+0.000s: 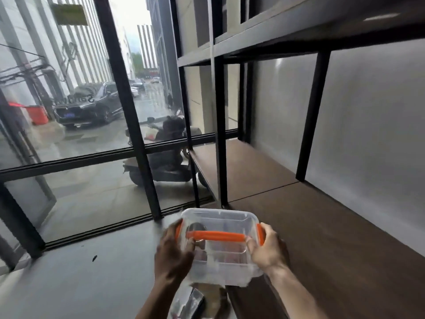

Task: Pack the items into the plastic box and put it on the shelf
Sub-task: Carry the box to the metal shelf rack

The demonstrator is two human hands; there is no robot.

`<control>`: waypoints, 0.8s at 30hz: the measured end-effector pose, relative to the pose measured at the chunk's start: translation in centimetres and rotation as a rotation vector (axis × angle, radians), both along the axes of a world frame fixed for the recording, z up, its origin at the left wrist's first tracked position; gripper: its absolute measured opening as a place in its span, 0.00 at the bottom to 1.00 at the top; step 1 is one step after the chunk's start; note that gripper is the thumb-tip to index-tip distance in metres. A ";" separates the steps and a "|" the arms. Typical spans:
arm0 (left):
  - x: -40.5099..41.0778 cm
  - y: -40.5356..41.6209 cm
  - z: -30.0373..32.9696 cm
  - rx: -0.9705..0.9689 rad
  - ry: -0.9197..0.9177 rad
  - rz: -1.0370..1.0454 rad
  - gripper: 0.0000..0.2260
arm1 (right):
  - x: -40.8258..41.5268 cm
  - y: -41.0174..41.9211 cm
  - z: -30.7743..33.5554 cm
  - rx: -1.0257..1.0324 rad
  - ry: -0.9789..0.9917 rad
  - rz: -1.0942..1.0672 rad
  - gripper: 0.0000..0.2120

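A clear plastic box (220,221) with a lid, an orange handle (215,236) and orange side clips is held in the air just left of the shelf's front corner. My left hand (171,254) grips its left side and my right hand (268,248) grips its right side by the clip. Through the lid I make out a round metallic item and some blurred reddish items. The brown wooden shelf board (322,226) of a black metal rack lies to the right, bare.
A higher shelf board (310,40) hangs above, carried by black uprights (312,116). A glass wall with black frames (128,111) stands to the left, a scooter outside it. Grey floor (80,272) lies below. Something silvery lies under the box (190,302).
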State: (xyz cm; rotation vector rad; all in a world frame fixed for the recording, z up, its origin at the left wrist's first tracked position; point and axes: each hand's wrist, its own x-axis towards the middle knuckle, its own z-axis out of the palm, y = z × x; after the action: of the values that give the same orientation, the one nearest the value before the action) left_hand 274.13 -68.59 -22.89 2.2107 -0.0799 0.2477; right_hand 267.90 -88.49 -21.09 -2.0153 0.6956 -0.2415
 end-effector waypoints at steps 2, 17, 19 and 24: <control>3.4 -3.6 -0.2 0.019 -0.013 -0.100 0.27 | 1.6 -3.2 -1.0 0.031 -0.012 -0.098 0.28; 10.9 -30.0 -4.6 0.049 0.080 -0.933 0.26 | -2.8 -18.1 -4.1 -0.002 0.116 -0.918 0.27; 10.5 -31.4 -5.5 0.069 0.107 -1.000 0.26 | -4.0 -18.1 -5.1 -0.071 0.219 -0.971 0.27; 9.7 -32.8 -8.1 0.132 0.138 -1.143 0.25 | -5.6 -17.5 -8.1 -0.053 0.354 -1.069 0.27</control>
State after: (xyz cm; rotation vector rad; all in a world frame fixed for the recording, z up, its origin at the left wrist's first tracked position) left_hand 283.85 -101.42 -31.04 1.9557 -1.2454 -0.5519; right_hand 262.29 -106.02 -29.18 -1.5564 1.9691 -0.5201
